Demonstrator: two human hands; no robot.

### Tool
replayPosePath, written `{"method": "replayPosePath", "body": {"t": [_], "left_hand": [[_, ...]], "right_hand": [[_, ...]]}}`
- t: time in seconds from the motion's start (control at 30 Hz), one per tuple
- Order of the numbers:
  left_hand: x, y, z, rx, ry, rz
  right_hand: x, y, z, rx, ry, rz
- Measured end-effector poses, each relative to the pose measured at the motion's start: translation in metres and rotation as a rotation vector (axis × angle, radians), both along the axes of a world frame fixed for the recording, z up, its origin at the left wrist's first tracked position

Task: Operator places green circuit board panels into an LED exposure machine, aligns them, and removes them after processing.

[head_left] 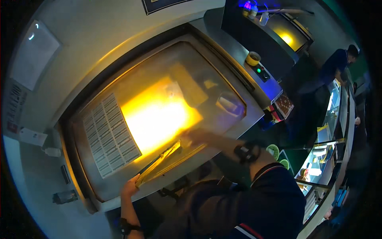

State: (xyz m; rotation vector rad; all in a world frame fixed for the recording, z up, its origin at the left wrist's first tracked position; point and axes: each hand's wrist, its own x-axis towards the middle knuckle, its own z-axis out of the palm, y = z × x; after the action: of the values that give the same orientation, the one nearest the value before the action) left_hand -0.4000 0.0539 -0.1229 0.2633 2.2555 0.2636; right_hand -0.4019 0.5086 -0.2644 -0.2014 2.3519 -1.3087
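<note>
Under my arms is a glass-topped light table with a bright yellow lit area in its middle. At its near edge, my left hand is closed on the left end of a yellowish see-through sheet, which slants up to the right with a dark edge. My right hand, smeared by motion, is above the glass beside the lit area, near the sheet's far end; its fingers cannot be made out. Left of the glow lies a printed film sheet with rows of small dark blocks.
On the glass's right side rests a clear, pale item. A control box with a green light bears a yellow tape roll. Papers hang on the left wall. Another person stands at a bench at far right.
</note>
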Motion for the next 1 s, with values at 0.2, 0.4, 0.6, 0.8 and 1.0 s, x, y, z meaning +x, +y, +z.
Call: {"method": "replayPosePath", "body": {"t": [0.2, 0.4, 0.6, 0.8, 1.0], "left_hand": [[0.016, -0.002, -0.037, 0.145, 0.091, -0.034], [0.022, 0.005, -0.038, 0.111, 0.046, 0.03], [0.026, 0.02, -0.018, -0.06, 0.026, 0.109], [0.064, -0.018, -0.066, 0.011, 0.289, -0.026], [0.06, -0.067, -0.049, -0.006, 0.287, -0.119]], "right_hand": [[0.025, 0.379, 0.023, -0.277, 0.09, -0.946], [0.051, 0.441, 0.064, 1.474, 0.252, -0.879], [0.025, 0.402, 0.1, 1.061, 0.024, -1.082], [-0.05, 0.223, 0.122, 0.386, -0.063, -0.441], [0.006, -0.095, 0.11, 0.37, 0.318, 0.582]]}}
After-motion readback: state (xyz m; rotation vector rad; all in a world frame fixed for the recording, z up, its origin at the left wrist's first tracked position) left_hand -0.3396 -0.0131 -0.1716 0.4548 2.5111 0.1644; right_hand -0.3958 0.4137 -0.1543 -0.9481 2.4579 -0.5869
